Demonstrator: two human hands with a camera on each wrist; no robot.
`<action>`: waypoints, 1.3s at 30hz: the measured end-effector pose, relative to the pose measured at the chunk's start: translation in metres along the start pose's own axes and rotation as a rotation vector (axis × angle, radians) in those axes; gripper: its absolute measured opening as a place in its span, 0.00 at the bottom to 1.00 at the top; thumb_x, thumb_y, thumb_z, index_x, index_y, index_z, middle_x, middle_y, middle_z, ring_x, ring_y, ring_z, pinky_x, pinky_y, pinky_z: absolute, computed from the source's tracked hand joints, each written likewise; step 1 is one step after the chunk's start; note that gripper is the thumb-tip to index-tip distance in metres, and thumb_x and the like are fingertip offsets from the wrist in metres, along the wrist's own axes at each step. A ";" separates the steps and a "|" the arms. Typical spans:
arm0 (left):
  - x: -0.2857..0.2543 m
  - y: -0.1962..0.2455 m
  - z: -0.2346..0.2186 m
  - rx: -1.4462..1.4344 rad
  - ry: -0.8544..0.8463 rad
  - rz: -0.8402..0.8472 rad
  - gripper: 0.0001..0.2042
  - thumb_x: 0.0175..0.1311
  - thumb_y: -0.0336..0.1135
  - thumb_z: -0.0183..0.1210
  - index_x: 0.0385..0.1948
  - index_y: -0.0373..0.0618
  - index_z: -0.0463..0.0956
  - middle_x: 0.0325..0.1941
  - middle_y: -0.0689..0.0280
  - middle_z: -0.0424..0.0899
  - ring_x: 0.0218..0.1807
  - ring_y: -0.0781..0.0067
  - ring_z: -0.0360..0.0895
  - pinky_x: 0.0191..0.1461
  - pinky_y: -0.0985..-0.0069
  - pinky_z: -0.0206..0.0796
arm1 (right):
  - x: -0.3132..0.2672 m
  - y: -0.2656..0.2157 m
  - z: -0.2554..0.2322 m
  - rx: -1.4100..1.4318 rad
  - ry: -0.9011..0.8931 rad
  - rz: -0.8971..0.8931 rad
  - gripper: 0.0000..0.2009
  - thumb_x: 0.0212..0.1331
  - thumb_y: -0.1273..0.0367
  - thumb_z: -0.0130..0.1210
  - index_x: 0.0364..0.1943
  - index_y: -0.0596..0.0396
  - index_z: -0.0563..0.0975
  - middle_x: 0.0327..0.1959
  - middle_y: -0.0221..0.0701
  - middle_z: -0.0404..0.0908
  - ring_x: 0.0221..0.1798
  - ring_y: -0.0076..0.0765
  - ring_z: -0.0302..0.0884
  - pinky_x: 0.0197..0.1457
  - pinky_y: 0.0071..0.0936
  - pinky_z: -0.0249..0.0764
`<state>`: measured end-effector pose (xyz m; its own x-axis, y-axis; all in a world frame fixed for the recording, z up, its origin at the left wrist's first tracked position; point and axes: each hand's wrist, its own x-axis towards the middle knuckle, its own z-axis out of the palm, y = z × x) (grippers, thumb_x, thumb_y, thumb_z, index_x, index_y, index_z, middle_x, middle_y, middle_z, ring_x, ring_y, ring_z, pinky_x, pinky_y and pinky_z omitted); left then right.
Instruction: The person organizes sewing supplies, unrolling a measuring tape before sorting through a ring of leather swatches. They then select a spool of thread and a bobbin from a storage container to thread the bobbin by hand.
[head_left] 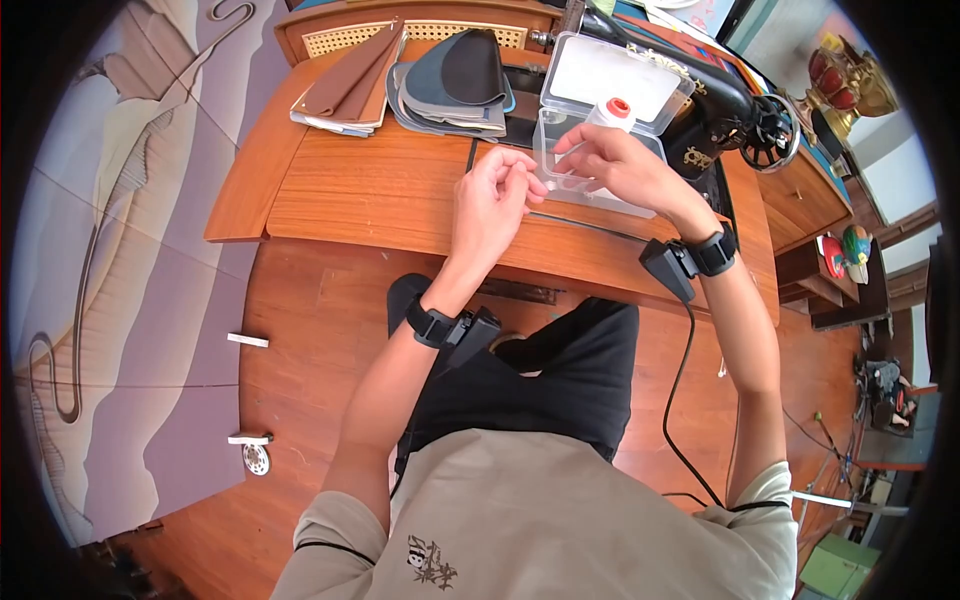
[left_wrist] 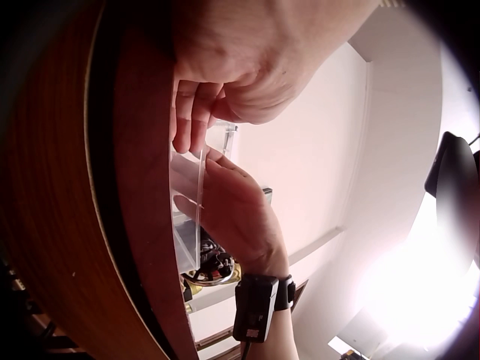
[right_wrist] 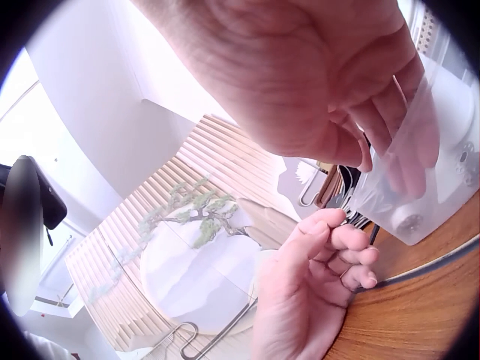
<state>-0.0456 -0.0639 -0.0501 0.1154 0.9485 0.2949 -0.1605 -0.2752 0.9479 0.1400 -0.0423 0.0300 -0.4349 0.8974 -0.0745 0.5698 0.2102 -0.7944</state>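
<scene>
A clear plastic box (head_left: 600, 200) stands on the wooden table with its lid raised. Inside it is a white spool (head_left: 613, 113) with a red top, and through its wall a small round piece (right_wrist: 409, 220) shows in the right wrist view. My right hand (head_left: 625, 170) reaches over the front wall, fingers extended down inside the box (right_wrist: 420, 187). Just left of the box, my left hand (head_left: 492, 205) is raised with its fingers bent and thumb close to the index finger (right_wrist: 315, 262). Whether a small thing lies between them cannot be told.
A black sewing machine (head_left: 705, 110) stands right of and behind the box. Brown folded material (head_left: 355, 75) and a stack of dark and grey pieces (head_left: 455, 85) lie at the table's back left. The table's front edge (head_left: 350, 245) runs before my body.
</scene>
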 end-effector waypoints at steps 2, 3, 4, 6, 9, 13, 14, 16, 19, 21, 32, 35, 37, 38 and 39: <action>-0.001 0.000 0.000 -0.004 -0.003 -0.001 0.08 0.70 0.30 0.46 0.38 0.37 0.73 0.29 0.62 0.82 0.30 0.80 0.78 0.32 0.83 0.70 | -0.006 -0.001 -0.005 -0.005 0.045 -0.096 0.10 0.63 0.72 0.45 0.44 0.61 0.74 0.37 0.33 0.81 0.35 0.25 0.79 0.40 0.23 0.74; 0.000 0.000 -0.001 0.000 -0.007 0.006 0.08 0.70 0.30 0.46 0.38 0.37 0.73 0.29 0.63 0.82 0.30 0.80 0.78 0.33 0.83 0.69 | -0.009 -0.004 -0.010 -0.004 0.044 -0.095 0.10 0.63 0.72 0.45 0.44 0.61 0.74 0.37 0.33 0.81 0.35 0.25 0.79 0.40 0.23 0.74; 0.000 0.000 0.000 0.004 -0.013 0.013 0.08 0.70 0.30 0.46 0.38 0.37 0.73 0.29 0.63 0.82 0.30 0.80 0.78 0.33 0.83 0.69 | -0.014 -0.011 -0.018 -0.028 0.069 -0.077 0.09 0.64 0.72 0.45 0.42 0.61 0.75 0.36 0.32 0.81 0.34 0.24 0.79 0.39 0.22 0.74; -0.001 0.001 0.000 0.013 -0.011 0.020 0.07 0.70 0.30 0.46 0.38 0.38 0.73 0.28 0.63 0.82 0.30 0.80 0.78 0.33 0.83 0.69 | -0.023 -0.028 -0.031 -0.059 0.159 -0.038 0.09 0.65 0.71 0.47 0.39 0.61 0.77 0.32 0.30 0.82 0.31 0.21 0.77 0.38 0.21 0.74; -0.002 0.001 0.000 0.015 -0.015 0.049 0.07 0.70 0.30 0.46 0.38 0.38 0.73 0.29 0.64 0.82 0.31 0.80 0.78 0.33 0.83 0.69 | -0.020 -0.023 -0.052 -0.196 0.303 -0.145 0.09 0.62 0.68 0.52 0.37 0.60 0.78 0.32 0.29 0.82 0.29 0.22 0.76 0.36 0.22 0.73; -0.004 0.002 0.001 0.099 0.011 0.168 0.08 0.70 0.29 0.47 0.38 0.37 0.75 0.31 0.64 0.82 0.33 0.80 0.78 0.35 0.82 0.68 | -0.009 -0.010 -0.065 -0.519 0.418 -0.341 0.13 0.60 0.63 0.55 0.39 0.59 0.78 0.34 0.36 0.82 0.32 0.33 0.78 0.39 0.27 0.74; -0.004 0.007 0.002 0.105 0.007 0.174 0.08 0.70 0.29 0.47 0.38 0.37 0.75 0.31 0.64 0.82 0.33 0.80 0.78 0.35 0.82 0.68 | -0.008 -0.009 -0.063 -0.517 0.427 -0.345 0.13 0.60 0.63 0.55 0.39 0.59 0.78 0.34 0.36 0.82 0.32 0.33 0.78 0.39 0.27 0.74; -0.002 0.017 0.006 0.381 -0.019 0.403 0.07 0.67 0.27 0.48 0.38 0.37 0.76 0.31 0.63 0.81 0.34 0.76 0.79 0.37 0.81 0.67 | -0.006 -0.008 -0.056 -0.553 0.384 -0.203 0.16 0.60 0.58 0.55 0.41 0.58 0.78 0.35 0.40 0.82 0.39 0.39 0.80 0.43 0.32 0.74; 0.017 0.049 0.009 0.680 -0.261 0.631 0.08 0.67 0.32 0.50 0.39 0.39 0.77 0.31 0.60 0.80 0.35 0.66 0.79 0.39 0.74 0.68 | 0.001 0.009 -0.049 -0.605 0.356 -0.225 0.19 0.60 0.56 0.55 0.47 0.55 0.76 0.37 0.40 0.81 0.38 0.41 0.79 0.43 0.33 0.75; 0.032 0.062 0.016 0.792 -0.435 0.621 0.11 0.67 0.36 0.50 0.38 0.40 0.77 0.32 0.58 0.80 0.36 0.61 0.79 0.41 0.69 0.68 | 0.006 0.016 -0.047 -0.581 0.343 -0.275 0.19 0.60 0.58 0.57 0.51 0.52 0.74 0.36 0.39 0.79 0.31 0.36 0.77 0.38 0.31 0.74; 0.079 0.064 0.063 1.212 -1.130 0.095 0.34 0.68 0.65 0.34 0.32 0.40 0.80 0.33 0.50 0.81 0.40 0.47 0.78 0.47 0.58 0.68 | 0.007 0.036 -0.044 -0.324 0.466 -0.333 0.17 0.56 0.60 0.60 0.45 0.54 0.76 0.31 0.37 0.79 0.26 0.32 0.73 0.32 0.28 0.71; 0.086 0.055 0.064 1.172 -1.210 0.009 0.35 0.68 0.64 0.34 0.33 0.40 0.80 0.34 0.49 0.81 0.41 0.47 0.77 0.49 0.59 0.67 | 0.005 0.041 -0.048 -0.299 0.525 -0.361 0.16 0.55 0.62 0.59 0.43 0.57 0.75 0.29 0.40 0.78 0.26 0.34 0.75 0.32 0.29 0.71; 0.087 0.047 0.061 1.083 -1.148 0.063 0.34 0.69 0.63 0.35 0.34 0.38 0.79 0.34 0.48 0.81 0.40 0.46 0.76 0.48 0.59 0.66 | 0.001 0.045 -0.048 -0.305 0.571 -0.393 0.16 0.54 0.62 0.59 0.42 0.58 0.75 0.27 0.42 0.78 0.26 0.38 0.75 0.32 0.29 0.71; 0.088 0.050 0.062 1.091 -1.181 0.061 0.34 0.69 0.63 0.35 0.34 0.38 0.79 0.34 0.48 0.81 0.40 0.46 0.76 0.48 0.59 0.66 | -0.001 0.045 -0.048 -0.288 0.594 -0.375 0.16 0.54 0.62 0.59 0.42 0.58 0.75 0.27 0.42 0.78 0.26 0.38 0.75 0.32 0.29 0.71; 0.088 0.057 0.064 1.105 -1.157 0.015 0.32 0.69 0.62 0.35 0.33 0.37 0.78 0.34 0.48 0.80 0.39 0.45 0.76 0.48 0.59 0.66 | -0.002 0.046 -0.049 -0.282 0.621 -0.371 0.17 0.55 0.60 0.59 0.41 0.60 0.75 0.29 0.44 0.79 0.31 0.44 0.77 0.36 0.33 0.73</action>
<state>0.0176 -0.0064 0.0377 0.8497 0.4621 -0.2541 0.5273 -0.7439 0.4105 0.2013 -0.0159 0.0234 -0.2091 0.7844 0.5840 0.6552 0.5557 -0.5118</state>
